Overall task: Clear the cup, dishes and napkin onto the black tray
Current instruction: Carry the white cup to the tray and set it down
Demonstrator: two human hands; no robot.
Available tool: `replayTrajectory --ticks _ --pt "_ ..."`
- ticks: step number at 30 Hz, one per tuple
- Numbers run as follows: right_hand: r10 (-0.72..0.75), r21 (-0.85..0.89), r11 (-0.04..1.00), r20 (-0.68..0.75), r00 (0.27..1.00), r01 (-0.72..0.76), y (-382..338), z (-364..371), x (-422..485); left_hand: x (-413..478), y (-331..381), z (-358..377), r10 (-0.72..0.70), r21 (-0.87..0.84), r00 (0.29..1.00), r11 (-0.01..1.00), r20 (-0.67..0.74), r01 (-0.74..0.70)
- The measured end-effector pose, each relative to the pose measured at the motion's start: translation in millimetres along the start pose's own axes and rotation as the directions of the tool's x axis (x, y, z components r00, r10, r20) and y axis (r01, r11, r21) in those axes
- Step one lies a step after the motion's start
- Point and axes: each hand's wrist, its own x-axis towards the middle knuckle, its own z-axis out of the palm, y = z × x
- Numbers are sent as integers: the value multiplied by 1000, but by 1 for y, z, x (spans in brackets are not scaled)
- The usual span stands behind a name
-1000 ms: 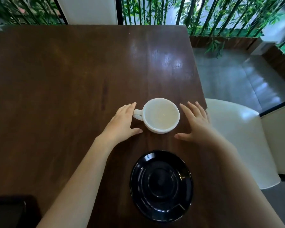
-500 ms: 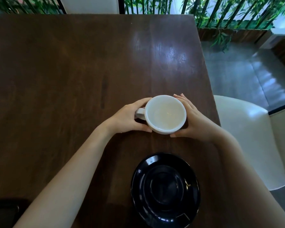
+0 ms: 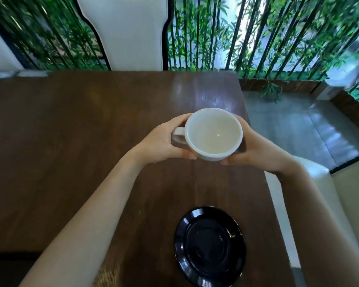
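Cup (image 3: 214,134): white, empty, upright, gripped between both hands over the tabletop (image 3: 81,141). Left hand (image 3: 164,141) wraps the handle side; right hand (image 3: 251,148) cups the other. Saucer (image 3: 209,246): black, on tabletop, nearer the person.

The cup (image 3: 214,134) is plain white, inside and out. The saucer (image 3: 209,247) is glossy black. The surface (image 3: 81,141) is dark brown wood grain. Green bamboo (image 3: 195,34) stands behind.
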Motion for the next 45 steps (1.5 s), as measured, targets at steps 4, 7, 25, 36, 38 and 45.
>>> replayTrajectory --ticks 4,7,25,36,38,45 --pt "-86 88 992 -17 996 88 -55 -8 -6 -15 46 -25 35 5 997 999 -75 -35" --pt "-137 108 984 -16 990 138 -94 -13 -9 -30 80 -45 75 25 990 997 -120 -72" --pt "-359 127 932 190 914 339 -245 37 -2 -159 172 -134 160 93 939 986 -306 -138" --pt "-326 124 945 341 882 302 -283 180 38 -289 110 -198 26 77 900 997 -434 8" --pt "-304 139 952 368 879 271 -283 218 46 -321 90 -209 -24 50 893 997 -450 52" --pt "-231 163 972 496 837 172 -266 350 79 -423 5 -234 -212 -41 836 974 -507 222"
